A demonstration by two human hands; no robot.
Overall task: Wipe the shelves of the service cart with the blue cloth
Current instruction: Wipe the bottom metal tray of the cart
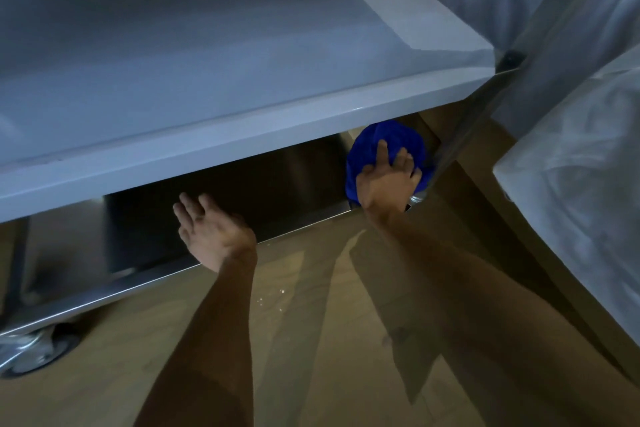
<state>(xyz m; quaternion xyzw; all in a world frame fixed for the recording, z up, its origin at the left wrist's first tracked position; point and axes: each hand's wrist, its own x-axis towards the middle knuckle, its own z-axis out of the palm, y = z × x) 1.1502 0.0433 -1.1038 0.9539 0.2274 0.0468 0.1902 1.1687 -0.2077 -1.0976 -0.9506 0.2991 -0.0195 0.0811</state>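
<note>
Blue cloth (pixel 384 146) lies at the lower shelf's (pixel 242 184) three-o'clock end, under our right hand (pixel 388 180), fingers spread flat upon it. Our left hand (pixel 211 232), fingers relaxed, hovers at six o'clock.

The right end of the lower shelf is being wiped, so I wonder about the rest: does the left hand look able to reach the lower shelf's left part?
Probably yes. The left hand hovers open over the lower shelf, under the upper shelf; nothing blocks it.

no readable text, labels, brands or numbers anywhere
</note>
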